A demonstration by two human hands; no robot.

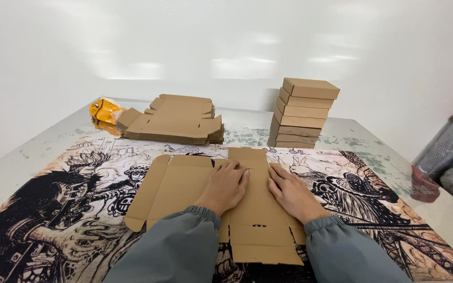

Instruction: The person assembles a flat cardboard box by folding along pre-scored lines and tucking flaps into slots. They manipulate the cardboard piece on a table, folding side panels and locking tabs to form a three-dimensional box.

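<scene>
- where the pale bench (38, 152) meets the white wall, its far edge is seen, and most of its top is covered by a large printed mat (53, 209) with black-and-cream comic artwork, which runs to the near edge.
- a flat, unfolded cardboard box blank (179, 183) is laid on the mat at the middle of the bench's near side, its side flaps spread out to the left and right.
- a stack of flat cardboard blanks (176, 120) is set toward the far edge, left of centre.
- a tower of folded cardboard boxes (302, 112) is piled near the far edge, right of centre, well apart from the flat stack.
- the left hand (225, 186) is pressed flat on the middle of the box blank, fingers together and stretched out, nothing being clasped.
- the right hand (292, 194) is laid palm-down just beside it on the right part of the same blank, fingers extended and close together, nothing being clasped either.
- grey sleeves with gathered cuffs are worn on both arms.
- a small yellow packet (105, 111) is left at the far left corner, just beside the flat stack.
</scene>
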